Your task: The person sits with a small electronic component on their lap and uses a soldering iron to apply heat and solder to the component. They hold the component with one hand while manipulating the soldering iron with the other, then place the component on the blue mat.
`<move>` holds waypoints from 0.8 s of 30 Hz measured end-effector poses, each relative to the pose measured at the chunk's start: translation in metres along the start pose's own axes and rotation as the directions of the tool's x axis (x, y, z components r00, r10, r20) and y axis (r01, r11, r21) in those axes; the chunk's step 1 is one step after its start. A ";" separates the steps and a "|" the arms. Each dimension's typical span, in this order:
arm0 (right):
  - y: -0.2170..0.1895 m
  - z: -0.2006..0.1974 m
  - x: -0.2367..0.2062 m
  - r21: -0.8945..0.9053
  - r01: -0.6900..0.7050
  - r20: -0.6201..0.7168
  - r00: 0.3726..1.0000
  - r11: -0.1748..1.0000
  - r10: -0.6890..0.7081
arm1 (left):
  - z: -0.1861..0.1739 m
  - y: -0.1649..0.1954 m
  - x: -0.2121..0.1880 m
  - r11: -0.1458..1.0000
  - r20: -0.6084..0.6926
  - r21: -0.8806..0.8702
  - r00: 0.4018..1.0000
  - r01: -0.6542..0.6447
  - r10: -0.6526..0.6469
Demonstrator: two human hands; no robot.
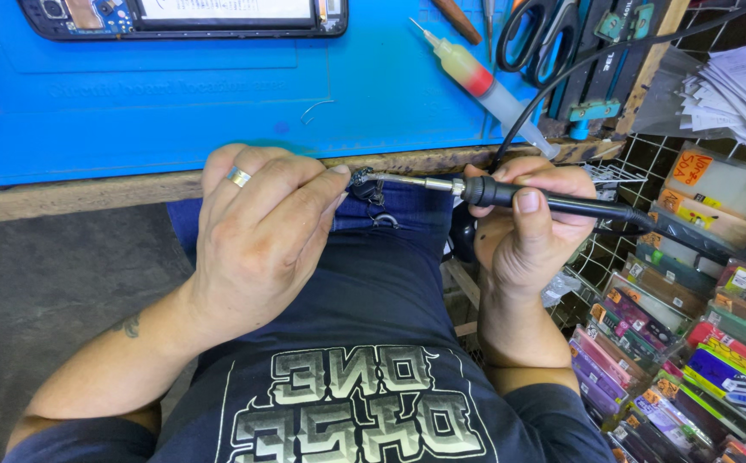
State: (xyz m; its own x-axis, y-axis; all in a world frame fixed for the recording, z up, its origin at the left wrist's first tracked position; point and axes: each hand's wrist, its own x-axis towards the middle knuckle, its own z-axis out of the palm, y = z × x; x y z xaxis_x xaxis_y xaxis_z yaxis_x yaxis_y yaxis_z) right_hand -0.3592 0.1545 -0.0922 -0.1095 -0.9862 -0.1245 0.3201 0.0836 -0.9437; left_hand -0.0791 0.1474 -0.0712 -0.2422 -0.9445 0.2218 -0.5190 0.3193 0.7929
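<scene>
Both hands meet below the bench edge; right hand closed around the soldering iron; left hand pinches a small dark part at its tip; opened phone waits on the blue mat, seemingly unfinished

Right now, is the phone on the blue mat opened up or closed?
Opened up: the phone lies with its camera modules and inner parts exposed on the blue mat.
</scene>
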 end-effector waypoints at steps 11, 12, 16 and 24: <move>-0.002 -0.002 0.002 -0.041 -0.005 0.002 1.000 0.999 0.005 | 0.001 0.000 0.000 1.000 -0.001 0.007 1.000 0.000 0.000; -0.002 -0.002 0.003 -0.047 -0.007 0.004 1.000 0.999 0.007 | 0.001 0.000 0.000 1.000 -0.001 0.007 1.000 0.001 -0.001; -0.004 -0.002 0.004 -0.054 -0.009 0.018 1.000 0.998 0.010 | 0.001 0.000 0.000 1.000 -0.001 0.011 1.000 0.003 -0.003; -0.004 -0.001 0.002 -0.046 0.001 0.028 1.000 0.999 0.000 | 0.002 0.000 -0.001 1.000 -0.005 0.011 1.000 0.001 -0.001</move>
State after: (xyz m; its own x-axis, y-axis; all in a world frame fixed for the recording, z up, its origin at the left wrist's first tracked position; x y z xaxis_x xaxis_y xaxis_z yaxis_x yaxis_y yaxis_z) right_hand -0.3615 0.1522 -0.0890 -0.0834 -0.9897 -0.1164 0.2760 0.0893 -0.9570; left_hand -0.0799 0.1481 -0.0727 -0.2376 -0.9452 0.2240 -0.5279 0.3192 0.7870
